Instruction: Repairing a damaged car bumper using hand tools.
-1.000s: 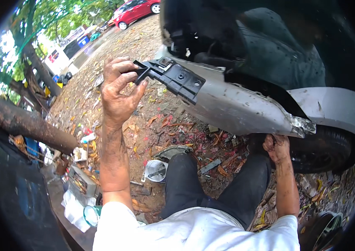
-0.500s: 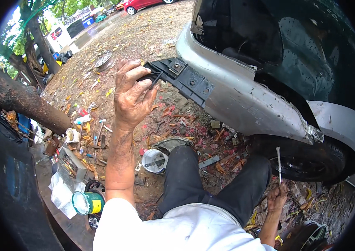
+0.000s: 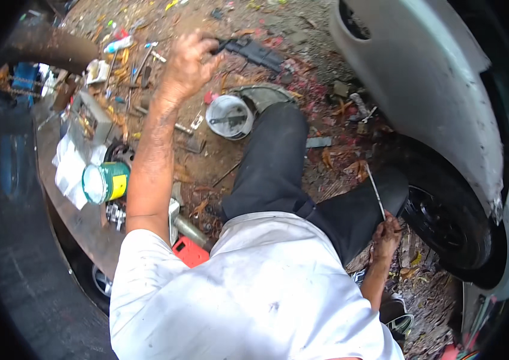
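My left hand (image 3: 188, 67), stretched forward, pinches one end of a black plastic bracket (image 3: 254, 53), which looks slightly blurred. The bracket hangs over the littered ground, apart from the silver car's body panel (image 3: 422, 66). Low by my right knee, my right hand (image 3: 386, 236) is closed around the lower end of a thin pale stick (image 3: 376, 189). The stick points up and away from me, in front of my dark trouser leg. Between the left hand and my knees stands a white bucket (image 3: 229, 117) with a dark flat strip in it.
A black car wheel (image 3: 446, 219) is close to my right knee. To my left are a green can (image 3: 104, 183), a grey open box (image 3: 91, 117) and a red object (image 3: 191, 252). A tree trunk (image 3: 50, 47) lies at the far left; tools and leaves litter the ground.
The view has tilted downward. My left hand has drawn the bracket away from the silver panel, where it overlapped it before. My right hand still holds the stick, now tilted further left.
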Demonstrator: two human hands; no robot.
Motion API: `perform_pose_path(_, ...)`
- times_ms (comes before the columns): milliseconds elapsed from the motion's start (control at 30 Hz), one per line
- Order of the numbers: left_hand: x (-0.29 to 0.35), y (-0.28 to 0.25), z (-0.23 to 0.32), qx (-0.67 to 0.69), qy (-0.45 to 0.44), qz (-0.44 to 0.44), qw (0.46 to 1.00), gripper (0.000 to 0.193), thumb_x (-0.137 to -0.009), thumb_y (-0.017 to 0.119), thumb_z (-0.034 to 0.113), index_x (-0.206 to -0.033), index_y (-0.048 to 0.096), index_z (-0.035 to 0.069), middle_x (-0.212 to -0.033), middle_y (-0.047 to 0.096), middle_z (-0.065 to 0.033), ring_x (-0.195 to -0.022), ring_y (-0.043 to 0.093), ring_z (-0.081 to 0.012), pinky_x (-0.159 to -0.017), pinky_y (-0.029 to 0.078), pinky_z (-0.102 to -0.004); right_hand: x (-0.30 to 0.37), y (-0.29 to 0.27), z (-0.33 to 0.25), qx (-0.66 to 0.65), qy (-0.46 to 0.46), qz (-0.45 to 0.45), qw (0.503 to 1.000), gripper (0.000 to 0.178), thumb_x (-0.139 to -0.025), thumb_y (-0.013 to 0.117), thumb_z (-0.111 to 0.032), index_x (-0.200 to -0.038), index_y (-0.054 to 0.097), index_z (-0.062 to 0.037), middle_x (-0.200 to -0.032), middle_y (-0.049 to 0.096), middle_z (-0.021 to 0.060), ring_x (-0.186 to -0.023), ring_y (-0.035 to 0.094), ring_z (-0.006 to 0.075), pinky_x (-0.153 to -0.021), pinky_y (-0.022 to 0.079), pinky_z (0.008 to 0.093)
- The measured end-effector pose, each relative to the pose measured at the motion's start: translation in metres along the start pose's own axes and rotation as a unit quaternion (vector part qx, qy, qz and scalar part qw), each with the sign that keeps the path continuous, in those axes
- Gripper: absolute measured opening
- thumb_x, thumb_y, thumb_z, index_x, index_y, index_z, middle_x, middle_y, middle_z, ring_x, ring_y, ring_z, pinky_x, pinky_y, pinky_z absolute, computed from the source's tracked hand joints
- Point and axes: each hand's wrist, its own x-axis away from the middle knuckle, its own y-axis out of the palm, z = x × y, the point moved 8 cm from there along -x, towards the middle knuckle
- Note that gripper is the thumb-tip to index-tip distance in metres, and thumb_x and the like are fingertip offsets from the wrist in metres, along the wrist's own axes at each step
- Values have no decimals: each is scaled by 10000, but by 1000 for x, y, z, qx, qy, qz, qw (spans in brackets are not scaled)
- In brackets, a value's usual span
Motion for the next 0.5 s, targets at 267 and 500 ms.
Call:
perform_pose_path(267,161,102,-70,-157,-123,-175,964,177,-665,693,111,-826,680,39,-1005,570,-111,-1028,506,-292,-884,408,-417,4,1,-4,81,48,-29,995,363,-876,619,-339,-1093,590,-49,-569,405,-68,-461,346,18,-408,255,166)
perform_pose_path(500,199,148,-67,-102,-120,-286,945,408,-752,700,296,-1089,635,74,-1146,543,-154,-1137,462,-321,-979,365,-392,-1,8,2,58,47,-17,997,400,-889,595,-341,-1127,558,-21,-527,355,-62,-421,304,24,-384,237,182)
